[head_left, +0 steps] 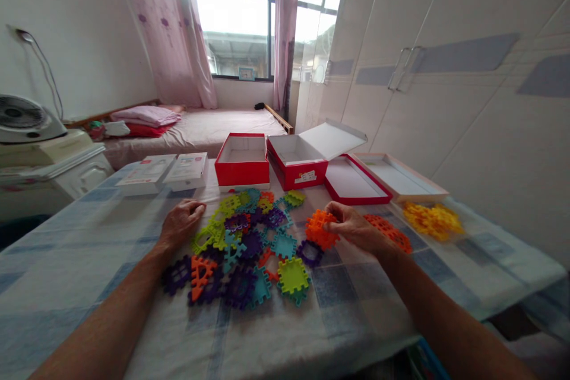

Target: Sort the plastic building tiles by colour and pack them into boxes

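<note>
On the blue and white checked surface (285, 341), a big messy pile of toothed plastic tiles (252, 243) lies between the two hands. The tiles are purple, green, blue and orange, and many lie on top of each other. The right hand (352, 227) has its grip pinched on some orange tiles (320, 230), at the right side of the pile. A purple tile (310, 253) lies just by them. The left hand (181, 222) is just left of the pile with its fingers curled in, so its grip is closed. More orange pieces (392, 234) lie by the right wrist, and a yellow heap (433, 221) sits farther right. Behind the pile stand two open red boxes (243, 175), with a red lid (356, 181) and a shallow tray (401, 180) to their right. Two white boxes (149, 171) are on the left.
</note>
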A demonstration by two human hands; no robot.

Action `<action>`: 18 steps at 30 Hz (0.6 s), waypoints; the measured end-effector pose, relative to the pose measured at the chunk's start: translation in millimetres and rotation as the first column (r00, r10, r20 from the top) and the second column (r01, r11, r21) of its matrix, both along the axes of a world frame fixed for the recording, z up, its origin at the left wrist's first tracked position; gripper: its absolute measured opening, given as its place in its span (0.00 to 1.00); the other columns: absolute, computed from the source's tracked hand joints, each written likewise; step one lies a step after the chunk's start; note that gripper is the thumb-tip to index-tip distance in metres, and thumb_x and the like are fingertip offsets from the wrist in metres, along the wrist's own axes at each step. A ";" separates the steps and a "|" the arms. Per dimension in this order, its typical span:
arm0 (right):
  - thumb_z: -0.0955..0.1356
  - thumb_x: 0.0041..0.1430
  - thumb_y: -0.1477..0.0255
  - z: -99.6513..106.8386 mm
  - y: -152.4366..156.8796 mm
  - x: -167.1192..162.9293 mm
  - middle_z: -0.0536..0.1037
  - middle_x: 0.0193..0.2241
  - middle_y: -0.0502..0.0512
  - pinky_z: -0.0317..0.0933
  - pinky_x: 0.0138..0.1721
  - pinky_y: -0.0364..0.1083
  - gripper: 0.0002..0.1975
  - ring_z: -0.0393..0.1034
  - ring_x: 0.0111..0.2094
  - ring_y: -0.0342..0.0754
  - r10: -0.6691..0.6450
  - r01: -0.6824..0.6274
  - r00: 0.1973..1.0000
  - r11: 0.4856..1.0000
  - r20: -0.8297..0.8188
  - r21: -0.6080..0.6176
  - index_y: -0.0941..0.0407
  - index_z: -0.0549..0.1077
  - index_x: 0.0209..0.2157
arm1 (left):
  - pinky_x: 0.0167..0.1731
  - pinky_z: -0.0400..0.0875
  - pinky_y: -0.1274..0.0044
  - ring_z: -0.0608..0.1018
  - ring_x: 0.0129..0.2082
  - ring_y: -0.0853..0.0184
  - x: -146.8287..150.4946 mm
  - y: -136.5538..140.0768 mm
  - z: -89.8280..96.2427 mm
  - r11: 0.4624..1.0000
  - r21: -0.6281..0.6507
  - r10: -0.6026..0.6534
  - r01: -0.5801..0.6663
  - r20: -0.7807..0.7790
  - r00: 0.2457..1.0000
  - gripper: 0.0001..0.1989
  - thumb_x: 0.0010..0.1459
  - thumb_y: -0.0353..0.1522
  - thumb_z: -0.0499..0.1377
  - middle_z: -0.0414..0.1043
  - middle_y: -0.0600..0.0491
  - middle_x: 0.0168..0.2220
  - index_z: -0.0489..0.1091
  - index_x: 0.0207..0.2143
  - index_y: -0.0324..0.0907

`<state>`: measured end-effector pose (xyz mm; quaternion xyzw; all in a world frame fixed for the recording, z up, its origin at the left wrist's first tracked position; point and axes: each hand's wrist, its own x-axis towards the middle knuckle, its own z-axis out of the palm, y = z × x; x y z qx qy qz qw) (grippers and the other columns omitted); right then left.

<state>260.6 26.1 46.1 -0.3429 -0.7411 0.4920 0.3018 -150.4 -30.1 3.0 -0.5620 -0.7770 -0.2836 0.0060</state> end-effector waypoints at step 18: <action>0.66 0.47 0.65 -18.3 38.3 118.3 0.75 0.43 0.64 0.63 0.46 0.52 0.20 0.70 0.44 0.55 -0.746 0.715 0.643 0.666 0.173 0.212 0.58 0.70 0.42 | 0.44 0.68 0.70 0.75 0.44 0.58 0.7 -0.6 3.3 0.999 -0.045 -0.001 0.003 0.031 1.000 0.19 0.54 0.39 0.47 0.73 0.47 0.47 0.75 0.36 0.41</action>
